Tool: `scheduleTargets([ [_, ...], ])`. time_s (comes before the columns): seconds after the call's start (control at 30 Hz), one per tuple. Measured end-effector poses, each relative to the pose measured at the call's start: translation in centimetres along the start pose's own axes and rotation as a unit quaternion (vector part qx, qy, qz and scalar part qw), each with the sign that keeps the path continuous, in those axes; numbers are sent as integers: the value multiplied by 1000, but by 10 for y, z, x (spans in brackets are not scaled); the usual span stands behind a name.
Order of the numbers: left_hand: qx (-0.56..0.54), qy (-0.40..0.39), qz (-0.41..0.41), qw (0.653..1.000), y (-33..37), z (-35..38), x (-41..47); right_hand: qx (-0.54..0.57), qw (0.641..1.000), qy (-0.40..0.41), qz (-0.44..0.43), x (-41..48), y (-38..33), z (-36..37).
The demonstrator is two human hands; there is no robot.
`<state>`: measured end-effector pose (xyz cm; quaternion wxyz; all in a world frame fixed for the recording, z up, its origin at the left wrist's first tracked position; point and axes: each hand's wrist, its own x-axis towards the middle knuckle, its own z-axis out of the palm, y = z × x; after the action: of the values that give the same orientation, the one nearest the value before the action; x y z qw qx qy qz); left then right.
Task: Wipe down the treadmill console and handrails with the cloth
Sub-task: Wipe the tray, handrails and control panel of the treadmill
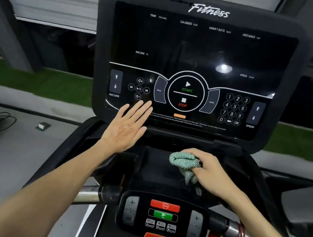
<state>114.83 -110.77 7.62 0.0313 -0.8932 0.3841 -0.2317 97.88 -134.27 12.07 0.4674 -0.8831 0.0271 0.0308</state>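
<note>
Two bare hands are up at a dark treadmill console [202, 44] marked "Fitness". The left hand [125, 123] is spread flat with its fingers straight and close together. Its fingertips lie over the console's lower left edge, just under the volume and track keys [139, 88]; whether they press the glass cannot be told. It holds nothing. The right hand [209, 169] is just below the console's middle, with fingers and thumb curled round a bunched teal cloth [183, 159]. A chequered edge of the cloth hangs down from the grip. The cloth is apart from the console's glass, above the black tray [152, 168] at the console's foot.

The console's screen is unlit apart from one reflected lamp [223, 68] and printed labels for time, calories, heart rate, distance, incline and speed. START and STOP sit in a ring at its centre, with a number pad to the right.

Below the console, nearer the person, a metal handrail [88, 195] runs crosswise. At its middle is a small control panel [162, 217] with a red button above a green one. A red cord [241, 232] is wound round the rail below the console's right side. Left of the console, a small box [43, 125] and a black cable [5, 117] lie on a grey ledge.
</note>
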Motion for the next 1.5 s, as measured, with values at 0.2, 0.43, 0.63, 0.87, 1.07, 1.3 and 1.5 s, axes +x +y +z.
scheduleTargets([
  [0.2, -10, 46, 14, 999, -5, 10, -1, -11, 1000, 14, 24, 0, -5, 17],
  [0.43, -12, 66, 17, 998, -4, 12, -1, -25, 994, -91, -63, 10, -51, 48],
  [0.63, 2, 77, 11, 997, -1, 14, 0, -106, 955, -235, -144, 3, -59, 74],
  [0.87, 3, 110, 12, 994, -2, 17, 1, -76, 966, -231, -89, -23, -19, 33],
  [1.07, -5, 126, 13, 992, -2, 19, 1, -64, 976, -206, -44, -57, 7, -11],
  [1.3, -2, 113, 14, 993, -2, 15, 1, -174, 938, -272, -125, -11, -36, 54],
  [1.5, -4, 106, 11, 994, -3, 16, 1, -156, 952, -242, -107, -20, -35, 48],
])
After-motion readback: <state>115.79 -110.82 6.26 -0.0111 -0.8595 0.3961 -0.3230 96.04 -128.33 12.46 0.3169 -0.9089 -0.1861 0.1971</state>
